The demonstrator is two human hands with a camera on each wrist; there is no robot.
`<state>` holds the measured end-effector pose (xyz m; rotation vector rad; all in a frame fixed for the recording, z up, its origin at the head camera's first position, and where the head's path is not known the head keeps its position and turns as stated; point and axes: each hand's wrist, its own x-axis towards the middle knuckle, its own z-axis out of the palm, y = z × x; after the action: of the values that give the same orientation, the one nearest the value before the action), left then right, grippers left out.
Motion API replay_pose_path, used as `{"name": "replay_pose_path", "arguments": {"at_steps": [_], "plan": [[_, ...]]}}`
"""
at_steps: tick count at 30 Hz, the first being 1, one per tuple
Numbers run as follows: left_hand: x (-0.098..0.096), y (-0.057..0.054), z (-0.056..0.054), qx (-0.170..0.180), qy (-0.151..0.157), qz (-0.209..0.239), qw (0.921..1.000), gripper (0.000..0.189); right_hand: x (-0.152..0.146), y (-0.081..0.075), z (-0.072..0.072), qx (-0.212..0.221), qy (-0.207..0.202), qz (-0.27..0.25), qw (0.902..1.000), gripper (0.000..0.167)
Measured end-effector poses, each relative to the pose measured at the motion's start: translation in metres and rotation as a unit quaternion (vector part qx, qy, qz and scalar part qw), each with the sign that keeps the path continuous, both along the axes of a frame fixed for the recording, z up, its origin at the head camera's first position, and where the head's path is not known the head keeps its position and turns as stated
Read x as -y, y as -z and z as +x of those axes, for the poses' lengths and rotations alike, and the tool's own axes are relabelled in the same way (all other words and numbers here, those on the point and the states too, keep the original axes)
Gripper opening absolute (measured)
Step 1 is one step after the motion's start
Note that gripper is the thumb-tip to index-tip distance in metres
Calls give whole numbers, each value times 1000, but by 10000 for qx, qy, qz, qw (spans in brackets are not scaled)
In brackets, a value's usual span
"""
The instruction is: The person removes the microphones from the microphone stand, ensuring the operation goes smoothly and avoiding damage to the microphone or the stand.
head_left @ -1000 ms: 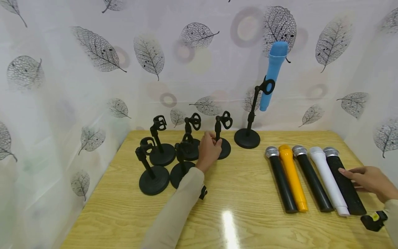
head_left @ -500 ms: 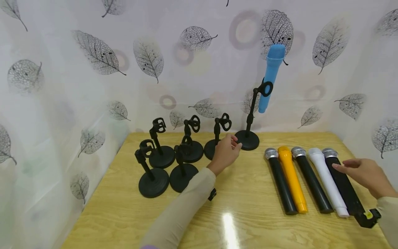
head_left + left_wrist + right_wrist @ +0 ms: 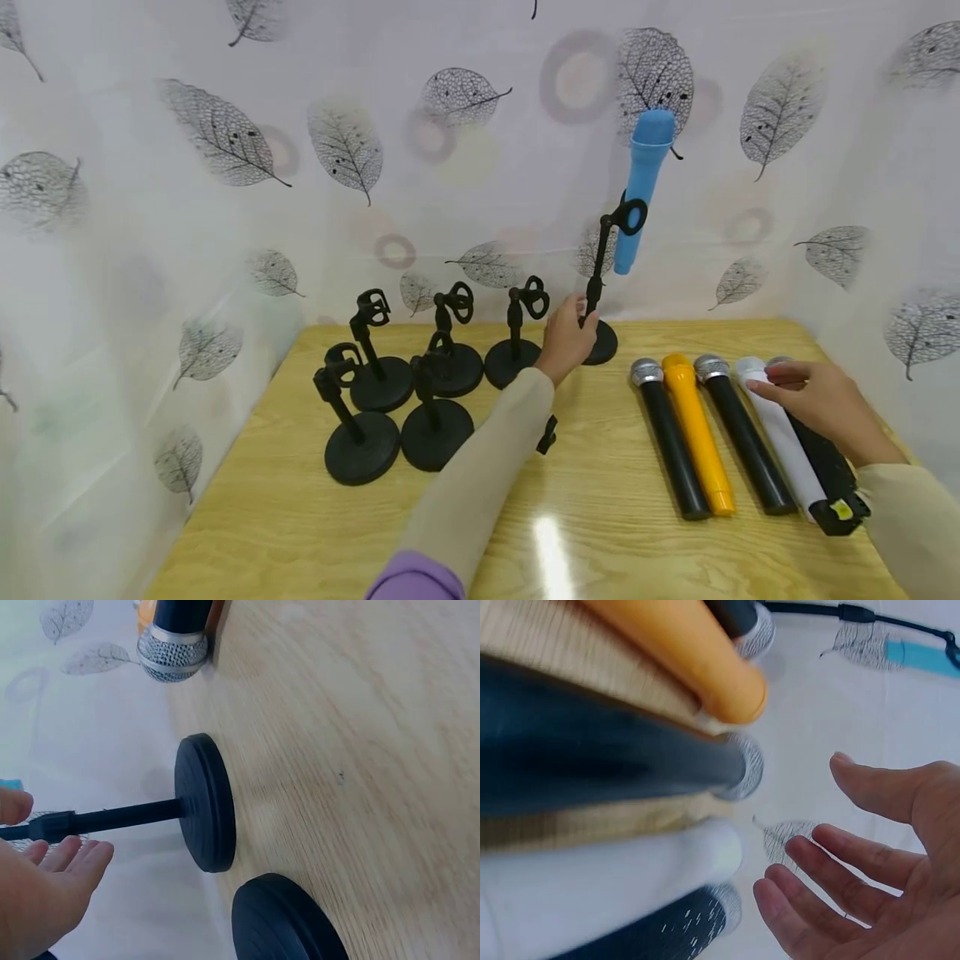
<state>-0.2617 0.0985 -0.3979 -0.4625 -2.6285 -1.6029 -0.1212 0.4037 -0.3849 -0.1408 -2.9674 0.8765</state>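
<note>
My left hand point(image 3: 568, 337) is at the pole of the tall black microphone stand point(image 3: 593, 292), whose clip carries a blue microphone point(image 3: 643, 179). In the left wrist view, the thumb and loosely extended fingers point(image 3: 94, 862) lie on either side of the pole, with space around it. My right hand point(image 3: 821, 408) hovers over the heads of the white microphone point(image 3: 780, 437) and the speckled black microphone point(image 3: 660, 926), fingers spread and holding nothing. Left of these lie a black microphone point(image 3: 750, 442), a yellow microphone point(image 3: 699, 437) and another black microphone point(image 3: 675, 450).
Several shorter black stands with empty clips stand at the left, among them a front-left stand point(image 3: 362, 448), a front-middle stand point(image 3: 437, 435) and a stand point(image 3: 512, 363) beside my left hand. A leaf-patterned curtain point(image 3: 480, 175) hangs behind the wooden table point(image 3: 600, 533).
My left hand has left the short stand and moved right to the tall stand's pole. My right hand has shifted left and up from the speckled black microphone. The view turns slightly.
</note>
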Motion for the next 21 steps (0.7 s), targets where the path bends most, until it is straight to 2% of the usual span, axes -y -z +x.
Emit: {"name": "replay_pose_path", "arguments": {"at_steps": [6, 11, 18, 21], "plan": [[-13, -1, -15, -90, -223, 54, 9997, 46, 23, -2, -5, -480, -128, -68, 9987, 61], [-20, -4, -24, -76, -232, 118, 9996, 48, 44, -3, -5, -563, -335, -6, 9979, 59], [-27, -10, -32, 111, -79, 147, 9998, 50, 59, -6, -4, -409, -534, 114, 9977, 60], [-28, -11, -34, 174, -201, 116, 9996, 47, 62, -6, -5, -423, -578, 130, 9973, 59]]}}
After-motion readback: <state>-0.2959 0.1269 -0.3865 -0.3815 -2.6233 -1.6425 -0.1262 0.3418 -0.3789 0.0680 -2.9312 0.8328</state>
